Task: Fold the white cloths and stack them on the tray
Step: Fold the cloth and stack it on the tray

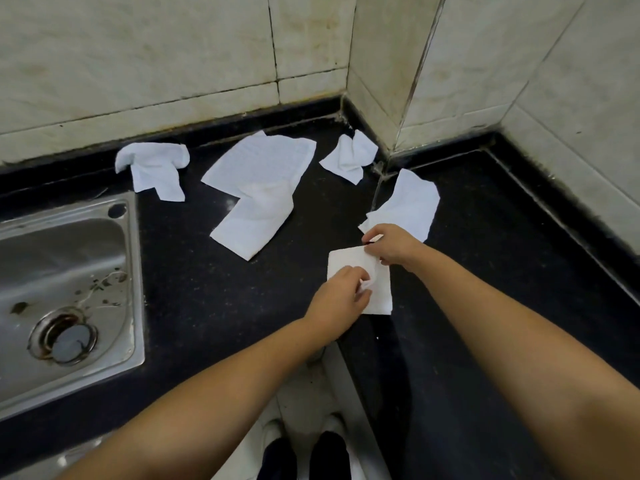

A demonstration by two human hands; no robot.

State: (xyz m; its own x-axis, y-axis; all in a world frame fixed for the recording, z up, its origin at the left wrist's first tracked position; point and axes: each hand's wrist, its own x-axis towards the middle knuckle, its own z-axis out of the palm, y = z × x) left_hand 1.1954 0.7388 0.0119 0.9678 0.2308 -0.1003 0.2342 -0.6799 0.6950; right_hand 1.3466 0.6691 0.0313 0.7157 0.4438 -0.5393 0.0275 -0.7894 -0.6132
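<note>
A person's two bare hands work a small folded white cloth (349,263) on a black speckled stone counter (214,299), seen from a head-worn camera. The left hand (341,296) has its fingers curled and pinches a raised bit of the cloth near its middle; the right hand (389,245) pinches the cloth's far right corner between thumb and fingertips, though how firmly the right fingers close is hard to judge from this angle. The cloth is a rough square, lying flat just beside the counter's inner front edge, where the worktop turns a corner.

Four more white cloths lie unfolded toward the tiled wall (173,57). A crumpled one (152,171) sits far left, behind the sink. A large, mostly flat cloth (259,181) with a folded-over lower flap lies in the middle. A small bunched cloth (348,157) sits near the wall's inner corner. A loosely folded piece (408,202) lies just beyond the right hand, touching or nearly touching it.

Bare counter lies open between the sink and the held cloth, and to the right of the arms. The stainless-steel sink (69,278), stained around its round drain, fills the left. Pale marbled tiles with dark grout lines back the counter. Below, between the forearms, dark trouser legs and white shoes (273,429) show on a light floor.
</note>
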